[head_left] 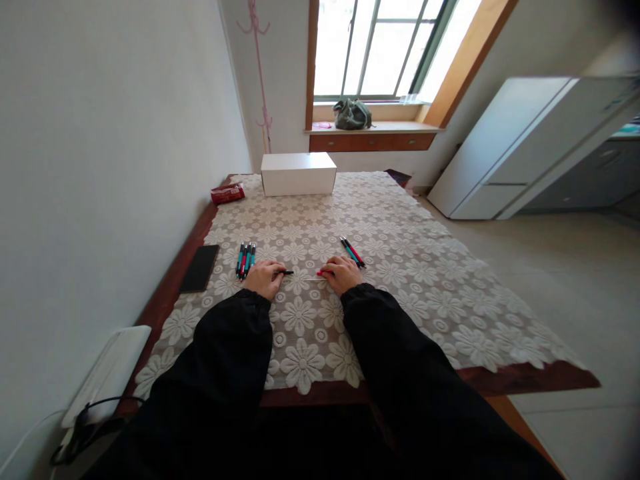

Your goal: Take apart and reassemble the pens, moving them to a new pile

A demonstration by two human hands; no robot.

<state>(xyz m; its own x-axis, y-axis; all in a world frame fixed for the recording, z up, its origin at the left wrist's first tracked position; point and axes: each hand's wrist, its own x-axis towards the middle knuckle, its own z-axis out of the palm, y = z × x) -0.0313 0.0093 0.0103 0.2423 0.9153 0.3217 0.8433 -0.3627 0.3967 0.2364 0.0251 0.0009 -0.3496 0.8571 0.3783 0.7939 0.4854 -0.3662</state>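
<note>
My left hand (263,279) is closed on a small black pen part (289,272), whose end points to the right. Between the fingers of my right hand (342,275) is a red pen part (323,273), mostly covered by the hand. A thin white stick (313,279), like a pen refill, reaches left from beside the right fingers; whether they grip it I cannot tell. The two held parts are apart. Several click pens (245,259), in teal, red and black, lie side by side just beyond my left hand. More pens (353,252) lie diagonally past my right hand.
A dark flat phone-like slab (200,269) lies at the left of the lace tablecloth (305,363). Farther back are a red packet (227,193) and a white box (299,175). A wall runs along the left side, with a white power strip (107,370) near the table's corner.
</note>
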